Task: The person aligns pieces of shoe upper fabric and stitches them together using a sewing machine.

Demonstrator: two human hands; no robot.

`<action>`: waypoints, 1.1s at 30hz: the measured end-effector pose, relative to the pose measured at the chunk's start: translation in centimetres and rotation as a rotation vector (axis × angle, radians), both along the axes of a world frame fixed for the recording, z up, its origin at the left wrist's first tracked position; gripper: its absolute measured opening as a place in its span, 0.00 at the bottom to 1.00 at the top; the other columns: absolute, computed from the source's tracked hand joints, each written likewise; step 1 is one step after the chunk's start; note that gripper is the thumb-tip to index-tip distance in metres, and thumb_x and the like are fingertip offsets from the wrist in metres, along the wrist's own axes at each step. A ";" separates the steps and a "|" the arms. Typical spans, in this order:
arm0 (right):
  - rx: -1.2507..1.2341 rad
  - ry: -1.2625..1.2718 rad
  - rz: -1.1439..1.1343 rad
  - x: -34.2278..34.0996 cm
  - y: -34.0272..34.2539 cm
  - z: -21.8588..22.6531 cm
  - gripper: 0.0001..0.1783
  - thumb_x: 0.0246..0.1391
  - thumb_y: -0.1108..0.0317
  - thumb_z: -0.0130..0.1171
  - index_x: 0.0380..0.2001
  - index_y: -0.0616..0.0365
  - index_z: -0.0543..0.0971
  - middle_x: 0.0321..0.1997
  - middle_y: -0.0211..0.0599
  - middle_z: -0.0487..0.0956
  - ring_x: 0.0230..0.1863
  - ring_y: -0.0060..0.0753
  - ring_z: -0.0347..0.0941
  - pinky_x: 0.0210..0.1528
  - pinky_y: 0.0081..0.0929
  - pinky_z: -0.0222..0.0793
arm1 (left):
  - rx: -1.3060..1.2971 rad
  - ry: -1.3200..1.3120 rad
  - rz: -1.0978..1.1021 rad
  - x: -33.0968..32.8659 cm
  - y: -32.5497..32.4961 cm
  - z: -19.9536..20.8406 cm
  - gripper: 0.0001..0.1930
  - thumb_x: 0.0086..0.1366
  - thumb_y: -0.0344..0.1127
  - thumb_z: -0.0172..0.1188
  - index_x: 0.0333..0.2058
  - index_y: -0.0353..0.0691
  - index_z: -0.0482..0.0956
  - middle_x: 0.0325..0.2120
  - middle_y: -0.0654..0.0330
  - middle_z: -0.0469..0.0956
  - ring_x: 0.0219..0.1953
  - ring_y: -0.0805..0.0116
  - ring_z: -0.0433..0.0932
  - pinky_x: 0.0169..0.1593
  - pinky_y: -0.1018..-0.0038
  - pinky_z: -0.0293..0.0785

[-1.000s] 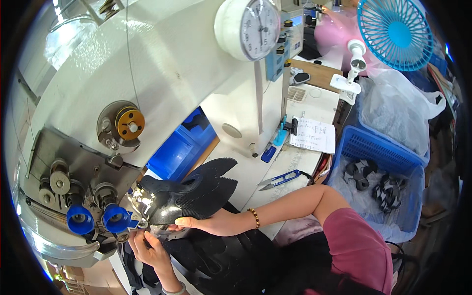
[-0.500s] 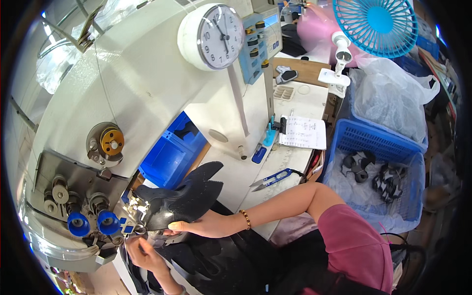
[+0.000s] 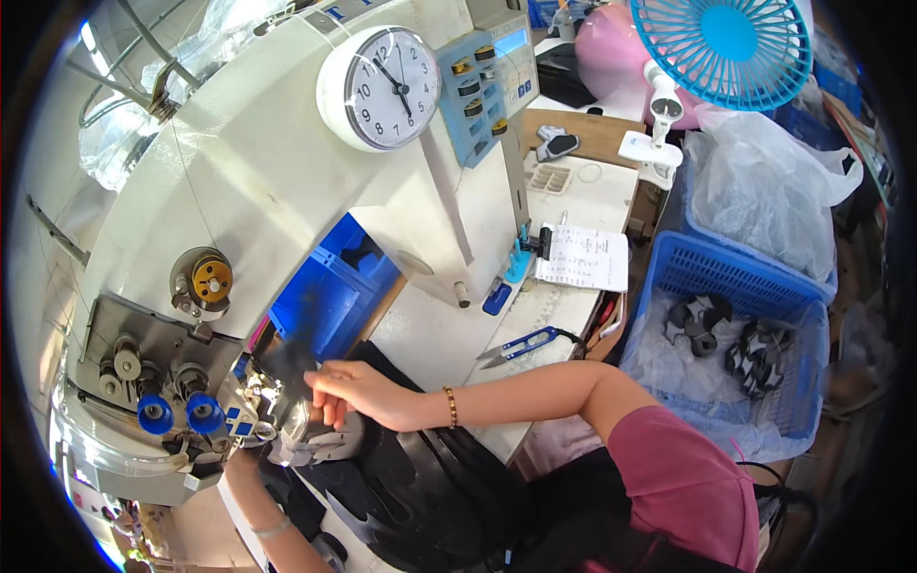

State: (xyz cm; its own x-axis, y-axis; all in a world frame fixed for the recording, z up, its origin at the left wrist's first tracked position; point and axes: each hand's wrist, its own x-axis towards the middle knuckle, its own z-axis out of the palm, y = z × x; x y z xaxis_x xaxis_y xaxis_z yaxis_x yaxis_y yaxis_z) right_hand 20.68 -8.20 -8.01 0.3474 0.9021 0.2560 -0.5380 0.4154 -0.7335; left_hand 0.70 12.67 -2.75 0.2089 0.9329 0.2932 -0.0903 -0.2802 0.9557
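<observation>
At the head of a white industrial sewing machine (image 3: pixel 263 177), my right hand (image 3: pixel 368 393) has its fingers curled, with the thumb and fingertips at the edge of a black shoe upper (image 3: pixel 294 361). The upper is smeared by motion and lies against the shiny metal parts beside the needle area. My left hand (image 3: pixel 242 468) is mostly hidden behind the machine head; its forearm and wristband show below. Several black cut pieces (image 3: pixel 411 501) lie in a pile just below my right forearm.
Blue-handled thread snips (image 3: pixel 521 347) and a notepad (image 3: pixel 585 256) lie on the white table. Behind the machine arm is a blue bin (image 3: pixel 325 291). A blue crate (image 3: pixel 731 258) with black-and-white pieces stands at right, below a clip-on fan (image 3: pixel 723 48). A round clock (image 3: pixel 382 88) sits on the machine.
The black upper has dropped and turned toward the needle area. My right hand has moved up and left and curled its fingers; my left hand has gone behind the machine head. The view has shifted slightly.
</observation>
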 end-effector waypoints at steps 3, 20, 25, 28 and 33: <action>-0.043 0.080 -0.100 -0.2 -0.6 0.5 0.24 0.62 0.51 0.49 0.18 0.56 0.70 0.22 0.29 0.73 0.23 0.17 0.70 0.24 0.16 0.66 | -0.124 -0.307 0.132 -1.4 -2.3 1.0 0.15 0.65 0.35 0.50 0.46 0.33 0.75 0.43 0.53 0.76 0.41 0.63 0.75 0.43 0.70 0.74; 0.109 -0.521 0.383 0.1 -10.7 3.5 0.22 0.53 0.57 0.61 0.38 0.69 0.76 0.29 0.31 0.79 0.32 0.19 0.70 0.34 0.23 0.66 | 0.037 0.789 -0.369 -4.4 -35.6 0.4 0.05 0.63 0.24 0.55 0.34 0.25 0.73 0.19 0.62 0.73 0.17 0.75 0.72 0.23 0.84 0.66; -0.168 -0.305 0.492 4.3 -12.2 1.7 0.17 0.52 0.68 0.63 0.43 0.65 0.78 0.39 0.29 0.80 0.39 0.18 0.73 0.42 0.20 0.69 | 0.437 0.327 0.745 -4.0 -32.7 0.4 0.14 0.69 0.38 0.47 0.42 0.33 0.74 0.31 0.57 0.76 0.34 0.72 0.75 0.30 0.81 0.71; -0.249 -0.197 0.423 5.8 -12.5 0.3 0.14 0.51 0.70 0.62 0.40 0.67 0.79 0.36 0.34 0.81 0.35 0.22 0.76 0.39 0.21 0.72 | 0.327 0.323 0.169 -2.9 -28.4 -1.0 0.26 0.65 0.46 0.50 0.55 0.32 0.66 0.43 0.53 0.75 0.48 0.69 0.73 0.49 0.73 0.69; -0.256 -0.314 0.364 5.0 -12.2 0.2 0.12 0.52 0.70 0.61 0.39 0.68 0.79 0.35 0.32 0.81 0.34 0.18 0.75 0.37 0.16 0.70 | -0.316 0.156 -0.294 -1.3 -30.5 0.0 0.21 0.60 0.26 0.59 0.51 0.26 0.69 0.40 0.58 0.78 0.39 0.75 0.76 0.43 0.80 0.72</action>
